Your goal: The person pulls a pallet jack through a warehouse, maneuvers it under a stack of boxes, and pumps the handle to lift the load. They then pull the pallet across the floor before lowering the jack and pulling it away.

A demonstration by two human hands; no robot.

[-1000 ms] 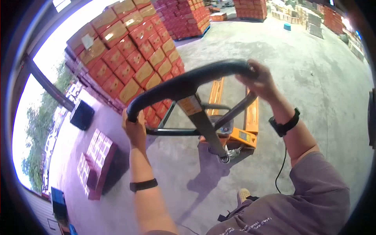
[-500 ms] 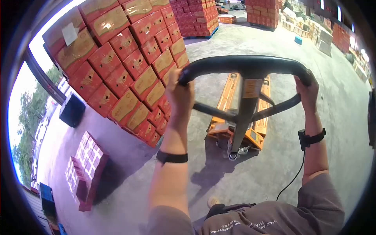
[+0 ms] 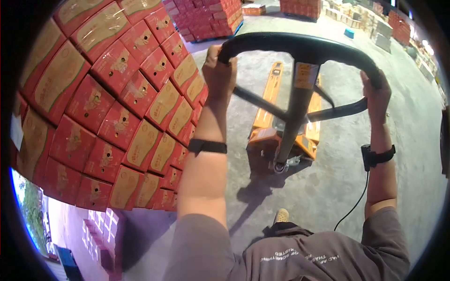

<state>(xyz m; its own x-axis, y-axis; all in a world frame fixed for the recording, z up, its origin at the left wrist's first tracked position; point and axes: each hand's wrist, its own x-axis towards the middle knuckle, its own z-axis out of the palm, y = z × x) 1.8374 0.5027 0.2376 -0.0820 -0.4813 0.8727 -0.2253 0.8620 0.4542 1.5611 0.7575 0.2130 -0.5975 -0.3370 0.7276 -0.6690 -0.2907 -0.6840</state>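
A black loop handle (image 3: 300, 44) with a grey central shaft stands in front of my chest. My left hand (image 3: 219, 75) is wrapped round its left side, and my right hand (image 3: 376, 96) grips its right side. The handle belongs to an orange pallet jack (image 3: 265, 136), whose two forks point away from me over the concrete floor. Nothing lies on the visible parts of the forks. Black bands circle both my wrists, and a cable hangs from the right one.
Tall stacked red and tan cartons (image 3: 117, 103) rise close by my left arm. Another wrapped red stack (image 3: 206, 18) stands beyond, with more red cartons (image 3: 301, 8) at the back. A small blue object (image 3: 349, 33) and grey stacks (image 3: 382, 35) are at the back right.
The near carton stack looks larger and closer on the left. The handle's top bar appears higher in view, with both hands still round it. A light-coloured shoe shows more fully below.
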